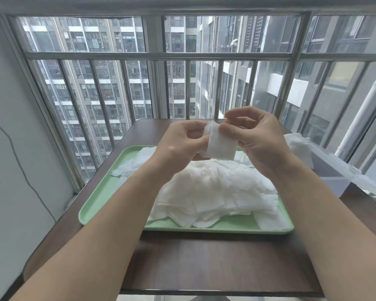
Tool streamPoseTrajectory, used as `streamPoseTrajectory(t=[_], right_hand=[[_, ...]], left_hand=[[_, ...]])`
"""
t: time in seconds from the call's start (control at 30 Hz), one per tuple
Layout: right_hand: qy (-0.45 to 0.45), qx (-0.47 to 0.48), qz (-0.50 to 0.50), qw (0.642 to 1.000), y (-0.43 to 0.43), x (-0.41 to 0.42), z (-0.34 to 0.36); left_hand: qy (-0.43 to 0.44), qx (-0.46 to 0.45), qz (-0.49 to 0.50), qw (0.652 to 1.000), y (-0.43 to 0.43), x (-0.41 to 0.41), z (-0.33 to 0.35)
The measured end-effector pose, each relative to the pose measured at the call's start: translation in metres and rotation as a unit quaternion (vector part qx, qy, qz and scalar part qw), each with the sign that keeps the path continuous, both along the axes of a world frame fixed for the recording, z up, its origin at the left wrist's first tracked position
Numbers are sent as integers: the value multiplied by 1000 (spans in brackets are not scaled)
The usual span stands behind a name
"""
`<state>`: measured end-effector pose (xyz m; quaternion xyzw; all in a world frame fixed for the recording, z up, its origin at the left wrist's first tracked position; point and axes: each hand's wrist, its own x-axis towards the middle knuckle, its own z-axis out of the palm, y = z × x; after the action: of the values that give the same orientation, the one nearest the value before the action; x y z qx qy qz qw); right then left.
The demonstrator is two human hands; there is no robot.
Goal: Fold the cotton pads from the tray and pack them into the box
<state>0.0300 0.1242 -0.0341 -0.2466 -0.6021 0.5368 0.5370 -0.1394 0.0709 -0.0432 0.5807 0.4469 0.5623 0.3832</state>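
Both hands, the left hand and right hand, pinch one pad above one tray bearing a heap of pads too many to count. One box stands just right.

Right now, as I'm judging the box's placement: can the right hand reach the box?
Likely yes. The right hand, pinching the cotton pad with the left hand, is nearest the box, which stands open right of the tray, nothing between.
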Motion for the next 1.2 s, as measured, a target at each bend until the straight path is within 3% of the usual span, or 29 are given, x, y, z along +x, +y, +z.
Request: streamPoseTrajectory(t=[0.23,0.37,0.53,0.73,0.9,1.2], right_hand=[[-54,95,-96,989,-4,-6,-3],[-127,224,-171,951,-7,-12,-6],[-200,289,-293,889,-6,-17,-10],[-298,250,-180,904,-4,-14,-5],[-438,223,-157,857,-4,-8,22],[-471,195,-155,846,4,86,80]], left_hand=[[-4,-12,7,1000,2,0,1],[-3,1,-6,1000,3,-2,-2],[18,42,-1,999,3,-4,-4],[94,91,62,990,6,-7,-6],[185,107,111,970,8,-2,-11],[300,115,107,941,1,14,4]])
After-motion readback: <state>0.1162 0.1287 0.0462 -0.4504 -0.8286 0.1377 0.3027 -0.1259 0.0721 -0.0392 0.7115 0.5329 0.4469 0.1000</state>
